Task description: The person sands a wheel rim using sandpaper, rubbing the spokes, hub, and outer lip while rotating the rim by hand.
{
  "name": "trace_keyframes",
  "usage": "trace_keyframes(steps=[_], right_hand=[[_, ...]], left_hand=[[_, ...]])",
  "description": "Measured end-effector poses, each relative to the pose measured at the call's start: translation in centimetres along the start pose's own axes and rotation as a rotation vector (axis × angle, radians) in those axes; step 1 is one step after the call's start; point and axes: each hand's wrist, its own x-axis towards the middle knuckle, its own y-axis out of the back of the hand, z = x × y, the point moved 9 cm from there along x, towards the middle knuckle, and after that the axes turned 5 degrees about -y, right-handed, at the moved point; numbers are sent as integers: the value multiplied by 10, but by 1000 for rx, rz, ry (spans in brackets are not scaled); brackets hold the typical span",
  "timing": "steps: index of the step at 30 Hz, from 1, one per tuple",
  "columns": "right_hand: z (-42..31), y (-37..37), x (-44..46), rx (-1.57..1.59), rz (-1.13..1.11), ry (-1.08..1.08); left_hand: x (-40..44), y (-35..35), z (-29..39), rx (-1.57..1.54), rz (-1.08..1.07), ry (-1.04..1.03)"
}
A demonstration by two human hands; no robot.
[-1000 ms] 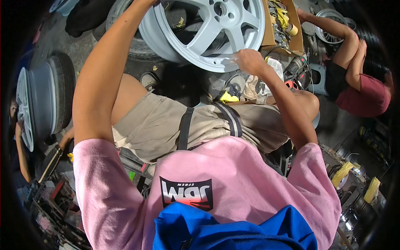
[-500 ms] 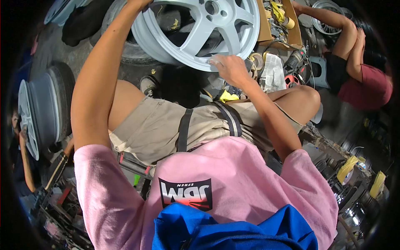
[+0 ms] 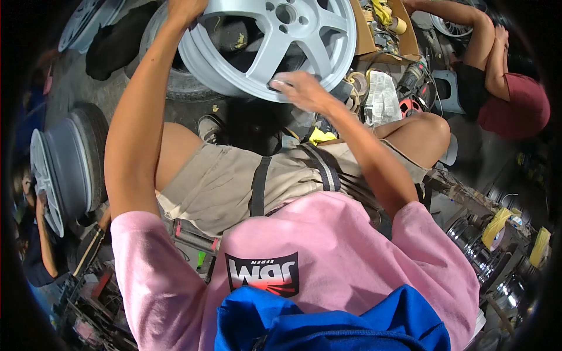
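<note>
A pale grey, spoked wheel rim (image 3: 270,61) stands tilted in front of my knees, its top cut off by the view's edge. My left hand (image 3: 186,8) grips its edge at the upper left, the fingertips partly hidden. At the rim's lower lip is my right hand (image 3: 301,90), slightly blurred, its fingers closed and pressed on the metal. Pinched in them is a small thin piece that looks like sandpaper (image 3: 273,85), mostly covered by the fingers. Behind the rim lies a tyre (image 3: 186,86).
A cardboard box (image 3: 366,41) of tapes and bits stands right of the rim. Near it lie newspaper (image 3: 381,96) and a corded power tool (image 3: 411,79). A co-worker in a dark red shirt (image 3: 515,105) sits at right. Another person's arm (image 3: 45,237) touches a tyred wheel (image 3: 73,161) at left.
My right hand has slid left along the rim's lower lip. My left hand keeps its hold. The rim sits slightly further left and up in view.
</note>
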Motion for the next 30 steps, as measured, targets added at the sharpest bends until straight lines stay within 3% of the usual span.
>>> trace_keyframes(steps=[4, 7, 9, 12, 14, 17, 22, 24, 28, 30], right_hand=[[10, 6, -3, 162, 62, 80], [55, 19, -21, -336, 125, -169], [29, 14, -13, -344, 143, -119], [-25, 11, -14, 5, 57, 1], [-18, 13, -22, 20, 61, 28], [6, 20, -34, -92, 59, 78], [-3, 21, -30, -268, 95, 42], [-13, 10, -21, 71, 68, 19], [0, 19, -19, 144, 70, 143], [6, 24, -20, -301, -33, 86]], left_hand=[[0, 2, 0, -12, -6, -11], [-5, -2, -3, -35, -8, -27], [1, -1, -3, -38, 8, -47], [2, 6, 4, -21, 24, -80], [-4, 6, 3, -35, -23, 31], [-3, 6, 2, -18, 56, -69], [-2, 8, 5, -4, 1, -30], [-5, 3, -1, -20, -28, -24], [2, -6, -9, -17, 3, -93], [3, 1, -1, 2, 38, -121]])
